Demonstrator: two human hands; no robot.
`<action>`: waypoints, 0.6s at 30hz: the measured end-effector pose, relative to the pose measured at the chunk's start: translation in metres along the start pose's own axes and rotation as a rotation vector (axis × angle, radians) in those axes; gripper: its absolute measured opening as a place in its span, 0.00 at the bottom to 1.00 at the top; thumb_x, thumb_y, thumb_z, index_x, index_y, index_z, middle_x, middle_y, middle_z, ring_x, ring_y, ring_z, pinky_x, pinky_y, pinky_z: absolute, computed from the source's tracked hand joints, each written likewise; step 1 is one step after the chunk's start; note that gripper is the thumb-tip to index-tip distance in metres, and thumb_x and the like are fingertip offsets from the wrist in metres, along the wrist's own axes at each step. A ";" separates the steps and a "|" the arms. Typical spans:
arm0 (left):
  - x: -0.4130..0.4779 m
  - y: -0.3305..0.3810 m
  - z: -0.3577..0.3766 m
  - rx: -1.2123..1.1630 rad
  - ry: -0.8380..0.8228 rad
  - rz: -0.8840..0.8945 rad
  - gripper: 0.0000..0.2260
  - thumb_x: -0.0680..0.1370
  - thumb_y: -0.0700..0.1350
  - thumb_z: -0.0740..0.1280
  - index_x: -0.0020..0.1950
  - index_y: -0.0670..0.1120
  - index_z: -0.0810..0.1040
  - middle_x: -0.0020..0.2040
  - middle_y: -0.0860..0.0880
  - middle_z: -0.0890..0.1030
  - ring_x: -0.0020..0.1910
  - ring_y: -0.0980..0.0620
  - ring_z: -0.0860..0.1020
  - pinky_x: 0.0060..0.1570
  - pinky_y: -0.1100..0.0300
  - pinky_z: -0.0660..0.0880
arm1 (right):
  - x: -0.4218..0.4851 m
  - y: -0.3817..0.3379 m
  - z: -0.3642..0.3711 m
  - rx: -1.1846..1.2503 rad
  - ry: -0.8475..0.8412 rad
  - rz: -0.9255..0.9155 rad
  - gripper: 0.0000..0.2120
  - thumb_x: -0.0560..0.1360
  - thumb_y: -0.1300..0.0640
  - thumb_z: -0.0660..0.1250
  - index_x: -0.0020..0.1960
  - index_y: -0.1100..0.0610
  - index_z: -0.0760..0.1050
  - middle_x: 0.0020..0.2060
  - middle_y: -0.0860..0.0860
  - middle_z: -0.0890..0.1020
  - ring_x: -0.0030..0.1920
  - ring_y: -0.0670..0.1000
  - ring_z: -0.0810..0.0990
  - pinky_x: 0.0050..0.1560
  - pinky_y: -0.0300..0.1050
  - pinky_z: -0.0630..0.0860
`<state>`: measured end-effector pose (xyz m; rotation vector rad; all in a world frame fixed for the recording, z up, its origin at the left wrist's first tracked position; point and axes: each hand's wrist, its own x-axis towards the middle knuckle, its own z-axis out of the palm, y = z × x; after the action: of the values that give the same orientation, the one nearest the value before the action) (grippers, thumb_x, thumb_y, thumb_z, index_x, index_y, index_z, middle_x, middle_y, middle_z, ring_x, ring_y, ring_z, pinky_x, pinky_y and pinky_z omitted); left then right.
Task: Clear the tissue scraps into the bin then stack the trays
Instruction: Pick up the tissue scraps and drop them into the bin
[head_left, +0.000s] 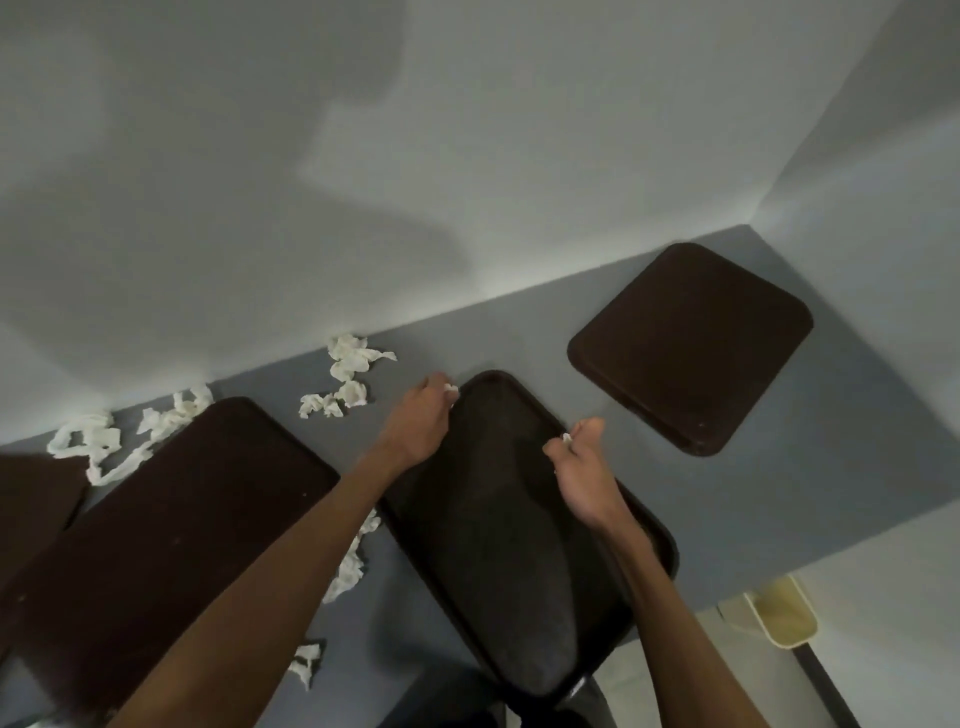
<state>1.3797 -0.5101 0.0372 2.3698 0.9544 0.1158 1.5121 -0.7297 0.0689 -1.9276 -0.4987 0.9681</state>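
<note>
A grey table (779, 467) ran along a pale wall (467, 156) into a corner, with dark brown trays lying flat on it. The step in hand looked like the clearing of tissue, not the stacking. At the far rim of the middle tray (662, 545), the left hand (421, 426) pinched a small white scrap (451, 388) in curled fingers. The right hand (582, 467) pinched another bit between thumb and fingertips above the tray's right side. The tray itself showed no tissue.

The loose scraps (353, 358) lay on the table. One cluster sat near the wall, between the left tray (208, 493) and the middle one. Others trailed in a twisted string beyond the left tray, more lay in the gap between those two trays, and one lay near the front edge. They were white, crumpled and thin. The right tray (691, 348) sat apart near the corner, bare.

The bin (784, 613), pale yellow, stood on the floor below the table's right end. The next move probably called for carrying both pinched bits there without dropping them.
</note>
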 end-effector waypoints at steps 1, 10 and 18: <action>-0.008 0.013 0.001 -0.041 0.003 0.031 0.09 0.87 0.46 0.58 0.57 0.43 0.74 0.51 0.43 0.81 0.48 0.43 0.79 0.49 0.49 0.76 | -0.005 0.002 -0.001 0.002 0.003 -0.002 0.07 0.85 0.59 0.61 0.54 0.54 0.62 0.44 0.48 0.72 0.43 0.46 0.74 0.46 0.46 0.72; -0.076 0.129 0.045 -0.277 -0.120 0.134 0.06 0.86 0.47 0.61 0.56 0.49 0.78 0.45 0.53 0.82 0.43 0.58 0.81 0.45 0.60 0.80 | -0.066 0.045 -0.061 0.165 0.212 -0.068 0.05 0.82 0.53 0.66 0.51 0.44 0.71 0.39 0.49 0.83 0.41 0.50 0.83 0.53 0.61 0.82; -0.108 0.249 0.145 -0.340 -0.215 0.230 0.07 0.83 0.47 0.66 0.60 0.50 0.81 0.51 0.55 0.82 0.50 0.60 0.80 0.57 0.58 0.78 | -0.127 0.126 -0.183 0.200 0.421 -0.168 0.03 0.85 0.55 0.67 0.56 0.49 0.78 0.47 0.45 0.87 0.48 0.50 0.88 0.56 0.61 0.83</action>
<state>1.4927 -0.7954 0.0654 2.1154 0.5128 0.0998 1.5739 -0.9784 0.0692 -1.8084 -0.2996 0.4656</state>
